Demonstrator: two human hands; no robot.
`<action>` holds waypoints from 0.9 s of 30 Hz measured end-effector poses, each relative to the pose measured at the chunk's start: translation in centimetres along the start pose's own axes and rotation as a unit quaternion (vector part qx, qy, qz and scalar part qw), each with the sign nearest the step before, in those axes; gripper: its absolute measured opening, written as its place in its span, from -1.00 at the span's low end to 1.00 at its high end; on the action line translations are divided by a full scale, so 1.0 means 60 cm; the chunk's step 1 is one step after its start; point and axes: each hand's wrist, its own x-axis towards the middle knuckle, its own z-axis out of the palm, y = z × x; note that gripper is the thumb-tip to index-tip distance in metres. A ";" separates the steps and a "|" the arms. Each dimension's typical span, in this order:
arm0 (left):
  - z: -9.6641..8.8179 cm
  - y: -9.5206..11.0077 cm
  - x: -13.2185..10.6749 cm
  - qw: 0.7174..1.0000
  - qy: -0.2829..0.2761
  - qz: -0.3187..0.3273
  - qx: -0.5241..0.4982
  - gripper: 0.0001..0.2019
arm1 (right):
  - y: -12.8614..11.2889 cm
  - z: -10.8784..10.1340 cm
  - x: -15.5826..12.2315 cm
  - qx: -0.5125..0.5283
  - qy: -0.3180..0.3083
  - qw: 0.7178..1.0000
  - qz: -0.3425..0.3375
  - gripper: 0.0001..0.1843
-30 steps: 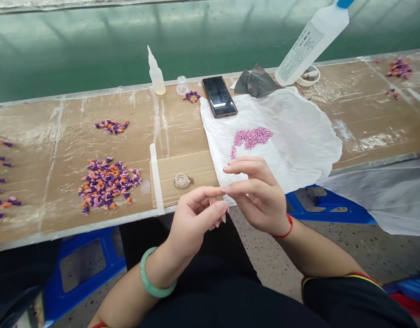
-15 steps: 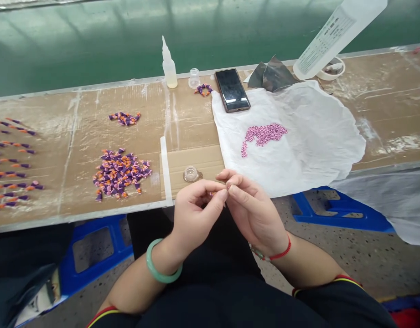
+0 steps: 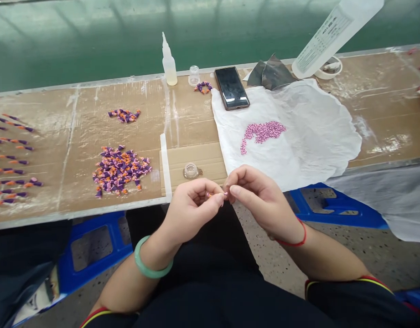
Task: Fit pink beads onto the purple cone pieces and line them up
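Observation:
At the table's front edge, my left hand [image 3: 192, 207] pinches a small orange-and-pink piece [image 3: 225, 193] between thumb and forefinger; most of it is hidden by the fingers. My right hand [image 3: 259, 198] is beside it, thumb and fingers curled together at the piece's pink end. Whatever the right fingertips hold is too small to make out. Just beyond my hands is a small clear cup [image 3: 190, 170] on a cardboard pad [image 3: 175, 159]. To the left lies a heap of purple, orange and pink figures [image 3: 119, 171]. Tiny pink beads [image 3: 264, 132] are spread on a white cloth [image 3: 298, 159].
Rows of purple-orange pieces [image 3: 9, 171] lie far left, a smaller cluster [image 3: 124, 115] behind the heap. At the back are a dropper bottle [image 3: 169, 68], another clear cup [image 3: 194, 75], a ring of pieces [image 3: 203, 87], a phone [image 3: 232, 89], a leaning large bottle [image 3: 329, 41] and a tape roll [image 3: 333, 70].
My right hand has drawn slightly to the right and its fingers have curled, so the pink end in my left fingers now shows. The view has shifted a little.

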 end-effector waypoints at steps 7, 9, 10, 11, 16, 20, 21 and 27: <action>-0.010 0.006 -0.001 0.999 -0.028 -0.035 0.027 -0.82 | -0.038 -0.021 0.014 -0.211 -0.105 0.969 -0.076 -0.86; -0.014 0.006 -0.001 0.997 -0.038 -0.045 0.046 -0.82 | -0.039 -0.021 0.015 -0.220 -0.126 0.964 -0.076 -0.86; -0.015 0.007 -0.001 0.996 -0.041 -0.049 0.055 -0.83 | -0.039 -0.021 0.016 -0.222 -0.133 0.963 -0.077 -0.86; -0.018 0.008 -0.001 0.996 -0.044 -0.053 0.064 -0.83 | -0.039 -0.021 0.016 -0.224 -0.138 0.961 -0.079 -0.86; -0.026 0.017 -0.002 0.991 -0.069 -0.068 0.090 -0.88 | -0.039 -0.019 0.021 -0.229 -0.158 0.956 -0.091 -0.85; -0.034 0.023 -0.001 0.989 -0.085 -0.077 0.098 -0.89 | -0.038 -0.018 0.026 -0.231 -0.167 0.955 -0.089 -0.85; -0.036 0.024 -0.001 0.989 -0.083 -0.076 0.095 -0.89 | -0.038 -0.017 0.027 -0.228 -0.169 0.955 -0.087 -0.86; -0.060 0.018 -0.008 0.996 -0.053 -0.057 0.032 -0.91 | -0.040 -0.011 0.040 -0.253 -0.189 0.939 -0.135 -0.84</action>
